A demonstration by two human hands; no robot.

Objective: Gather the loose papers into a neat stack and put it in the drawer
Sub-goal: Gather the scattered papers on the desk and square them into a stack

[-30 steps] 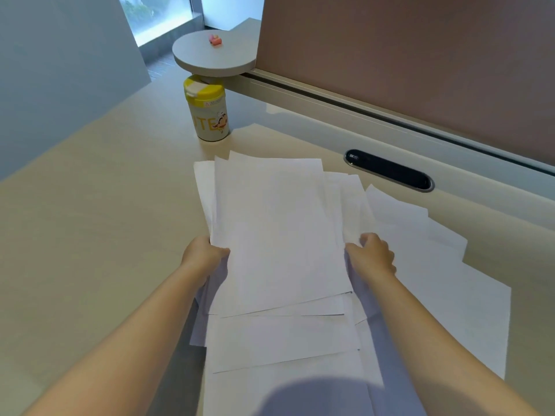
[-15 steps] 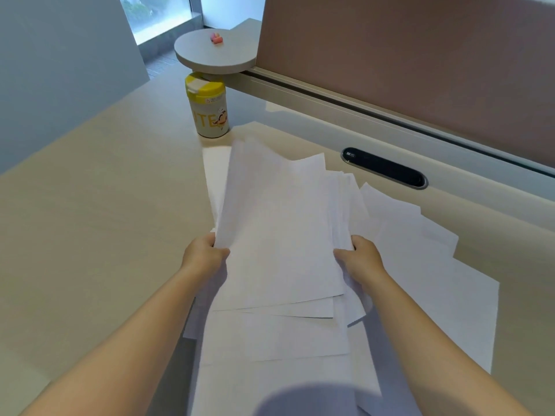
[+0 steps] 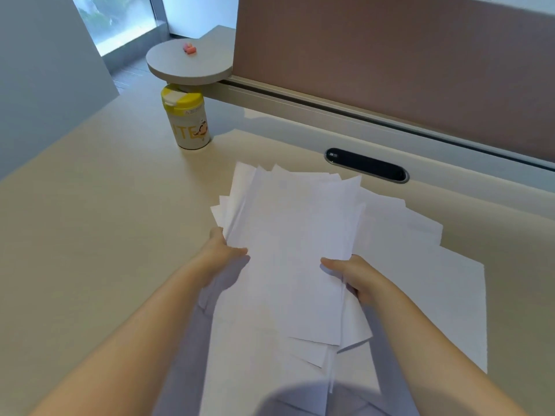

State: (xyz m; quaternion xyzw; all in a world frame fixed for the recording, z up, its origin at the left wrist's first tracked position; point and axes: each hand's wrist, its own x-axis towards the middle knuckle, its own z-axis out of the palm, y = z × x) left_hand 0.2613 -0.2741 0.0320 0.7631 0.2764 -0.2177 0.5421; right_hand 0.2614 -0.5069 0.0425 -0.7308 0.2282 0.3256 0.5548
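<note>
A loose bundle of white papers is lifted off the beige desk, its edges fanned and uneven. My left hand grips the bundle's left edge. My right hand grips its right edge, thumb on top. More white sheets lie flat on the desk under and to the right of the bundle. Further sheets lie below it toward me. No drawer is in view.
A white canister with a yellow lid stands at the back left, under a round grey shelf holding a small pink object. A black oval cable slot sits behind the papers. A brown partition borders the desk's far side.
Both hands have drawn closer together and raised the gathered sheets off the desk. The bundle is narrower and its far edges are more bunched. The view has tilted, so the canister sits further from the papers.
</note>
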